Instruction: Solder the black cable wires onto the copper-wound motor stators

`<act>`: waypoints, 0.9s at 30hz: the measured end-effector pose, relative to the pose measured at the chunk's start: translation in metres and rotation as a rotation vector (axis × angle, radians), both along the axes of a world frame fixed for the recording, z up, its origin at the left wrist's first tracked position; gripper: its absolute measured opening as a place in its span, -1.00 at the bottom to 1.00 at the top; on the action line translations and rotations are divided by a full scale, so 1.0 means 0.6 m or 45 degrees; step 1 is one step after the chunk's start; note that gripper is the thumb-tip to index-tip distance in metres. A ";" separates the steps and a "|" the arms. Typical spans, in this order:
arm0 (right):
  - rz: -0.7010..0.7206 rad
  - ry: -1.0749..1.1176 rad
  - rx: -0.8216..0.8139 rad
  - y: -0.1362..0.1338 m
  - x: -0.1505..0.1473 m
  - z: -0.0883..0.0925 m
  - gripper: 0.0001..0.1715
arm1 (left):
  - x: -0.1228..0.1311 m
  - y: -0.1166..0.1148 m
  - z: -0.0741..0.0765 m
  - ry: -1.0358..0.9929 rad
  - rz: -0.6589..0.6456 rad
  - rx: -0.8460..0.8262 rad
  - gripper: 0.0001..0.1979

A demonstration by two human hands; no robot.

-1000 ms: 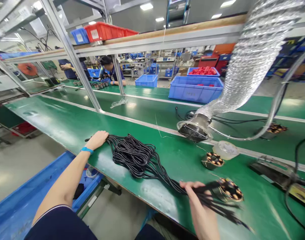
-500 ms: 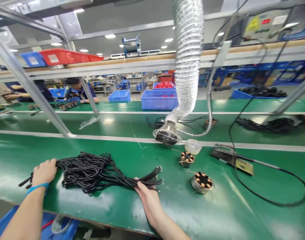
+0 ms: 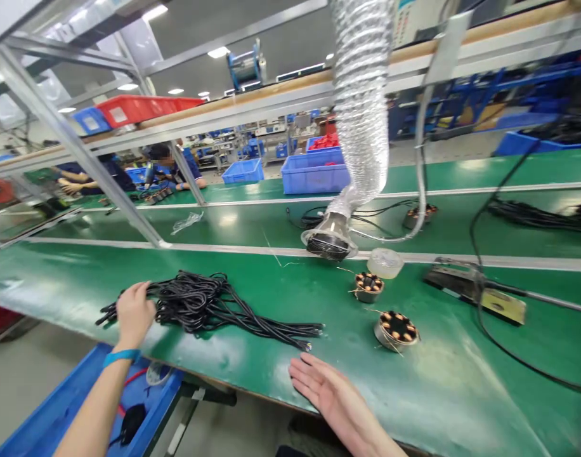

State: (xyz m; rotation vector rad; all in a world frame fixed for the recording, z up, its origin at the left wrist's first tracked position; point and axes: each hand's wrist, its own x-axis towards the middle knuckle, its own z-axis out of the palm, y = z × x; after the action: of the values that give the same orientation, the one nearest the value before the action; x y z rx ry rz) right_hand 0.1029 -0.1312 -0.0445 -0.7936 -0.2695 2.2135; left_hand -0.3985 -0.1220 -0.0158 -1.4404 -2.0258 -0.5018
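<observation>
A tangled bundle of black cables [image 3: 209,308] lies on the green bench [image 3: 252,368]. My left hand [image 3: 132,312], with a blue wristband, is closed over the bundle's left end. My right hand [image 3: 326,390] is open, palm up, fingers stretched, just below the cables' loose right ends and touching nothing. Two round copper-wound stators [image 3: 396,330] [image 3: 369,286] sit to the right of the cables.
A silver flexible duct ends in a fan nozzle [image 3: 332,240] above the bench. A tape roll [image 3: 385,262] and a flat tool with a black cord [image 3: 476,292] lie at the right. Blue bins [image 3: 314,172] stand behind. Other people [image 3: 169,168] work at the far left.
My right hand has let go of the cables' right ends and drawn back toward me, opening palm up. My left hand stays on the left end. The view shifted slightly.
</observation>
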 end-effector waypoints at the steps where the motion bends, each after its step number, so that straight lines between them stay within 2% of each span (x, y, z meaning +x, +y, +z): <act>1: 0.006 -0.023 0.012 -0.002 0.009 0.000 -0.39 | 0.044 -0.002 0.001 -0.004 -0.132 0.056 -0.61; 2: 0.010 -0.049 0.036 -0.003 0.016 -0.001 -0.40 | 0.090 -0.002 0.000 0.005 -0.280 0.064 -0.65; 4: 0.013 -0.117 0.093 -0.006 0.027 -0.002 -0.46 | 0.177 0.004 -0.006 0.066 -0.603 -0.113 -0.73; 5: 0.015 -0.160 0.124 -0.008 0.032 -0.003 -0.49 | 0.215 0.009 -0.010 0.101 -0.695 -0.215 -0.77; 7: 0.019 -0.244 0.177 -0.014 0.045 -0.005 -0.52 | 0.272 0.020 -0.015 0.131 -0.722 -0.314 -0.79; 9: -0.006 -0.307 0.225 -0.022 0.062 -0.006 -0.54 | 0.306 0.030 -0.017 0.127 -0.704 -0.346 -0.72; 12: -0.119 -0.343 0.268 -0.041 0.088 -0.001 -0.56 | 0.332 0.044 -0.020 0.064 -0.729 -0.323 -0.65; 16: -0.275 -0.337 0.321 -0.062 0.104 0.007 -0.54 | 0.359 0.064 -0.036 -0.055 -0.790 -0.314 -0.70; 20: -0.306 -0.315 0.402 -0.069 0.104 0.001 -0.45 | 0.368 0.077 -0.060 -0.199 -0.819 -0.362 -0.69; 24: -0.306 -0.248 0.508 -0.075 0.104 -0.012 -0.48 | 0.352 0.104 -0.081 -0.405 -0.744 -0.328 -0.76; 27: -0.275 -0.198 0.580 -0.078 0.108 -0.021 -0.52 | 0.359 0.131 -0.087 -0.345 -0.749 -0.413 -0.67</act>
State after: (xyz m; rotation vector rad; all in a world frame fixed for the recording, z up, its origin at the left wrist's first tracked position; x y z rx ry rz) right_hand 0.1677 -0.1783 -0.0570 -0.7018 -0.7026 1.7943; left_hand -0.1834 -0.0432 -0.0679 -2.2976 -1.9230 -0.6549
